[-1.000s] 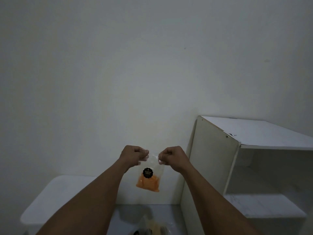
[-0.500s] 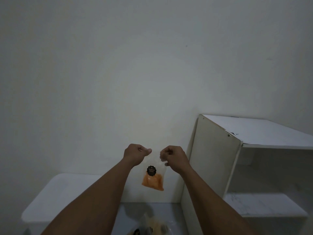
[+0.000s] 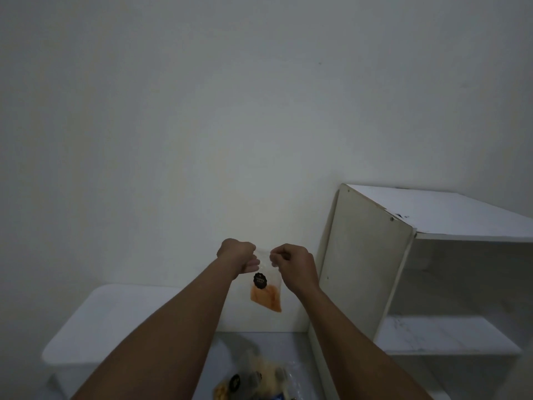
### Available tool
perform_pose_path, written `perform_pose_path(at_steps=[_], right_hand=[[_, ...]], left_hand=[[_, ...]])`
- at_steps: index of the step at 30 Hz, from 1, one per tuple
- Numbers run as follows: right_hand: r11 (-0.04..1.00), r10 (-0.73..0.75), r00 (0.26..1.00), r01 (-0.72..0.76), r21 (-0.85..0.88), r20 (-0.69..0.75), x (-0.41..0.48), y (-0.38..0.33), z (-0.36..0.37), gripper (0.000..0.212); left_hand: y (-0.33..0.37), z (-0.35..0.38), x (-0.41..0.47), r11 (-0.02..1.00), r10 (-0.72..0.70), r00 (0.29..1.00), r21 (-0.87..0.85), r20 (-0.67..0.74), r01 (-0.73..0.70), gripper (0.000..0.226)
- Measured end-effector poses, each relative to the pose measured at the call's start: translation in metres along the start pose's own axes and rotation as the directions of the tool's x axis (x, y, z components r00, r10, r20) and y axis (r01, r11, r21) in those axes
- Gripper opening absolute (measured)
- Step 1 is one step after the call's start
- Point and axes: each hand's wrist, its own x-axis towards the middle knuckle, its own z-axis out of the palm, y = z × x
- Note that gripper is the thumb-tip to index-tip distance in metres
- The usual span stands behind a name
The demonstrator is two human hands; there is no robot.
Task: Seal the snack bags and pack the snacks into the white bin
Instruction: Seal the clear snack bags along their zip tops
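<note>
A small clear snack bag (image 3: 266, 293) with orange snacks at its bottom and a round black label hangs in the air in front of the wall. My left hand (image 3: 238, 256) pinches the bag's top left corner and my right hand (image 3: 291, 264) pinches its top right edge. Both hands are closed on the top strip, close together. Below, at the bottom edge of the view, lie more clear snack bags (image 3: 253, 381) with yellowish contents and a black label. A white bin (image 3: 86, 327) with a flat top stands at the lower left.
A white shelf unit (image 3: 366, 269) stands to the right, its side panel close to my right hand and its open shelves facing right. A plain white wall fills the view behind. The grey floor shows between bin and shelf.
My hands have drawn closer together along the top of the bag, and the bag has shifted slightly right and tilted. The view has drifted a little.
</note>
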Motion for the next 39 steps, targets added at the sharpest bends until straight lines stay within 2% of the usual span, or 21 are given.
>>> perform_pose_path(at_steps=[3,7,10,15,21,25,29,30,32,33,36,39], right_hand=[[1.000,-0.005,1.000,0.004,0.023,0.006,-0.002,0.003,0.002,0.010],[0.995,0.032,0.997,-0.038,0.087,0.069,-0.001,0.003,0.004,0.005],[0.990,0.064,0.985,-0.083,0.114,0.158,0.000,-0.001,0.004,0.020],[0.987,0.094,0.975,-0.117,0.108,0.200,0.000,-0.003,0.001,0.014],[0.965,0.127,0.954,-0.182,0.187,0.273,-0.001,-0.008,0.004,0.019],[0.986,0.113,0.960,-0.141,0.094,0.256,0.001,-0.005,0.008,0.016],[0.992,0.117,0.942,-0.095,-0.084,0.315,-0.007,0.005,0.014,0.044],[0.988,0.117,0.934,-0.077,-0.131,0.338,-0.009,0.011,0.017,0.040],[0.979,0.090,0.945,-0.026,-0.202,0.314,-0.011,0.024,0.024,0.016],[0.978,0.076,0.957,-0.016,-0.207,0.280,-0.012,0.030,0.028,0.011],[0.982,0.118,0.970,-0.083,-0.167,0.214,-0.014,0.046,0.039,0.026],[0.983,0.134,0.972,-0.106,-0.148,0.192,-0.012,0.063,0.052,0.035]], left_hand=[[-0.001,-0.001,0.004,1.000,0.020,0.999,-0.008,-0.025,-0.020,0.011],[0.000,-0.003,0.006,0.998,0.066,0.996,-0.019,-0.055,-0.067,0.006],[-0.001,-0.005,0.004,0.995,0.101,0.995,0.010,0.009,-0.101,0.009],[-0.007,-0.010,0.002,0.985,0.154,0.981,0.061,0.116,-0.162,0.010],[-0.012,-0.020,0.002,0.993,0.097,0.983,0.058,0.153,-0.107,0.012],[-0.014,-0.020,0.004,0.999,0.042,0.990,0.018,0.132,-0.045,0.013],[-0.016,-0.018,0.012,0.998,0.053,0.997,-0.034,0.064,-0.051,0.013],[-0.018,-0.018,0.014,0.998,0.060,0.997,-0.038,0.050,-0.058,0.012],[-0.026,-0.016,0.018,0.997,0.074,0.997,-0.026,0.032,-0.074,0.013],[-0.032,-0.016,0.022,0.996,0.084,0.996,-0.010,0.022,-0.084,0.014],[-0.060,-0.018,0.036,0.993,0.104,0.994,0.062,-0.037,-0.101,0.010],[-0.096,-0.025,0.052,0.977,0.078,0.992,0.208,-0.101,-0.055,0.023]])
